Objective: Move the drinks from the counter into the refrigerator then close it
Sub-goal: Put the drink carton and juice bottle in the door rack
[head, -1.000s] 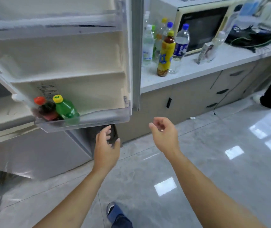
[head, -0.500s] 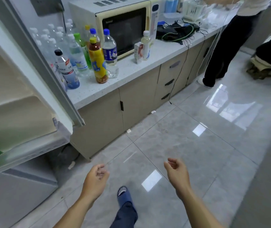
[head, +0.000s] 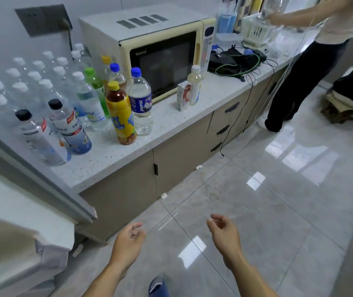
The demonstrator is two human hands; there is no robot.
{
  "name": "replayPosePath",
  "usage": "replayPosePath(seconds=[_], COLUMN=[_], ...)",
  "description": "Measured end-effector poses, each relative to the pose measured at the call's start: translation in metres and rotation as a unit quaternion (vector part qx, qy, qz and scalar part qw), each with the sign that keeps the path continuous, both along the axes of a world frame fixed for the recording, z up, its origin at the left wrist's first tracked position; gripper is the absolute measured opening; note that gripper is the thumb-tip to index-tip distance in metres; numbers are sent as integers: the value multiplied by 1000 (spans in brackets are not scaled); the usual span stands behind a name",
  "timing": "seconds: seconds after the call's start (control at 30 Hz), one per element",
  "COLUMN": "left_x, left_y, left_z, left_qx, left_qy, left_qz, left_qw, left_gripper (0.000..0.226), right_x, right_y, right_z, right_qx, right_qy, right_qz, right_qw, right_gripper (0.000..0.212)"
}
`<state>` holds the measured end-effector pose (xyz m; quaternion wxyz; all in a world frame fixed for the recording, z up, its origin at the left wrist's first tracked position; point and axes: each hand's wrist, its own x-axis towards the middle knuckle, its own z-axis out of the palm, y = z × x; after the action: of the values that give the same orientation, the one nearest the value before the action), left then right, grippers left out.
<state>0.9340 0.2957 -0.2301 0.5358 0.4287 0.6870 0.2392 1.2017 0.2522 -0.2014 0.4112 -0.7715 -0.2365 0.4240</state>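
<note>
The left hand (head: 128,243) hangs low at about 6 o'clock, fingers loosely curled and holding nothing; the right hand (head: 224,236) hangs beside it toward 5 o'clock, likewise relaxed and empty, both over the glossy grey tiled floor (head: 257,211).

The drinks stand at 10 to 11 o'clock on the white speckled stone counter (head: 171,123), every bottle upright with its long axis vertical and cap pointing up. Nearest the counter edge is the brown tea bottle with yellow label and yellow cap (head: 121,114); touching it on the right is the clear blue-capped Pepsi bottle (head: 140,101). At 9 o'clock from these stand two clear black-capped water bottles (head: 69,127), just beside each other. Behind them is a green-capped bottle (head: 95,88), and farther back a crowd of white-capped water bottles (head: 32,82).

At 12 o'clock sits a cream microwave oven with dark door (head: 160,52), with a pale white-capped bottle (head: 194,84) and a small carton (head: 183,95) in front of it. The open white refrigerator door (head: 32,200) fills 8 o'clock. At 2 o'clock stands another person in dark trousers (head: 299,82).
</note>
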Motion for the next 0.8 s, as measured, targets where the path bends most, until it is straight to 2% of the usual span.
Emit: replayPosePath(seconds=[0.33, 0.67, 0.8], left_x=[66, 180, 229], left_y=[130, 311, 379], left_z=[43, 70, 81], left_qx=[37, 74, 87], left_qy=[-41, -19, 25], left_qz=[21, 42, 57], left_qw=[998, 996, 994], left_gripper=[16, 29, 50], right_x=[30, 135, 167], right_y=[159, 371, 447], right_z=[15, 23, 32], right_qx=[29, 99, 140], right_qy=[-1, -8, -49], right_qz=[89, 158, 161], right_qw=[996, 982, 976], right_gripper=[19, 20, 44])
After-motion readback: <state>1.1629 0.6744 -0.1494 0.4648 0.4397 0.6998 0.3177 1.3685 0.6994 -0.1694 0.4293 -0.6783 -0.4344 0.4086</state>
